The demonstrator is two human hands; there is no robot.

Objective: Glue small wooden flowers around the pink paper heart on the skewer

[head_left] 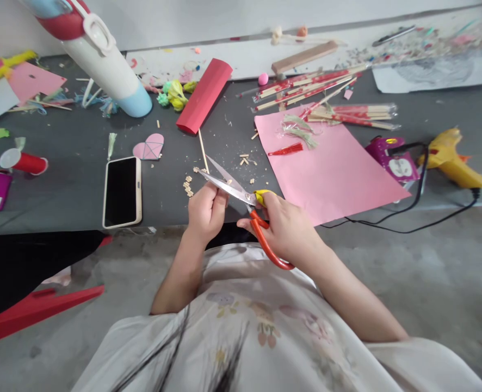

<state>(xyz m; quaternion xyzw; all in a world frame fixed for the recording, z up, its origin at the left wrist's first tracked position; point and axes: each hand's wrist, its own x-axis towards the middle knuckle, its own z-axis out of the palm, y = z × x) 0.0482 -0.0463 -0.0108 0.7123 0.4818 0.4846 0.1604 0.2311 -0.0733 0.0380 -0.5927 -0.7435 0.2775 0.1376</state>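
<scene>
My right hand (292, 226) is closed around a pair of scissors (265, 239) with orange handles and a bit of yellow at the finger loop. The metal blades are spread apart and point left, over my left hand. My left hand (205, 213) is closed, and a thin wooden stick (202, 147) rises from it, passing near the blade tips. Whether a blade touches the stick I cannot tell. Short cut wooden bits (188, 187) lie just beyond my left hand. More small bits (245, 159) and crumbs are scattered farther right. A folded red card (205, 97) lies at the stick's far end.
A phone (122, 191) and a pink paper heart (148, 147) lie left; a tall bottle (106, 65) stands behind. Pink paper (326, 174) spreads right, below wrapped chopsticks (306, 90). A yellow glue gun (453, 160) with a black cord and a red thread spool (24, 161) flank everything.
</scene>
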